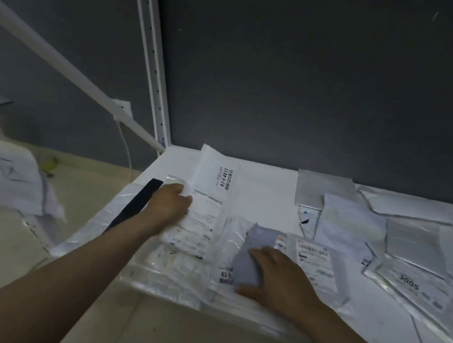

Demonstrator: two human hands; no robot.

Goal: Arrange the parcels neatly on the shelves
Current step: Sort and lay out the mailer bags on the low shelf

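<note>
Dark grey wall is backing a white shelf where flat parcels are lying. The left hand is gripping the left edge of a long white parcel bearing a printed label, which is lying toward the shelf's left end, over clear bags. The right hand is pressing, fingers straight, on a grey-blue parcel just beside it. Silver parcels are lying heaped toward the right.

A white parcel at the far left carries a sticker reading "43-6-4613". A silvery parcel on the right shows "3005". A clear parcel near the front bears a label starting "83-5"; the rest is hidden.
</note>
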